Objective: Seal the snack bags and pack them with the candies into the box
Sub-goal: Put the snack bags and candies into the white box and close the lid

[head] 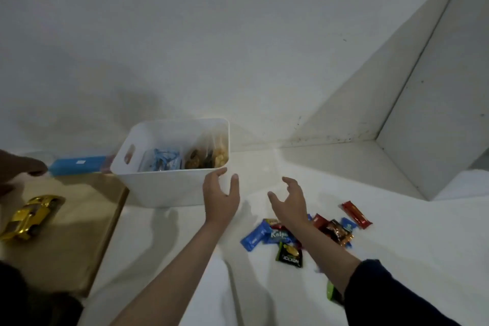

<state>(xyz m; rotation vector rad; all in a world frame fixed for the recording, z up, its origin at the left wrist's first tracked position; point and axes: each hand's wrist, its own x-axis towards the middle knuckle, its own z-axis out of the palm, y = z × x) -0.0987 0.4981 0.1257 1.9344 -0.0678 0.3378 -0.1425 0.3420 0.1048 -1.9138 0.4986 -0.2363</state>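
A white plastic box (158, 188) stands on the white surface against the wall. Inside it are clear snack bags: one with blue-wrapped pieces (164, 160) and one with brown and yellow snacks (206, 159). My left hand (221, 200) is open, fingers spread, right at the box's near right corner. My right hand (287, 200) hovers open and empty just right of it, above the surface. Behind and under my right forearm lies a pile of wrapped candies (333, 230) in blue, red, brown and green-black wrappers.
A brown board (79, 233) lies at the left with a gold toy car (33, 216) on it. A blue case (76, 165) sits behind the board beside the box. Another person's hand (18, 169) shows at the left edge. A white ledge (436, 140) rises at the right.
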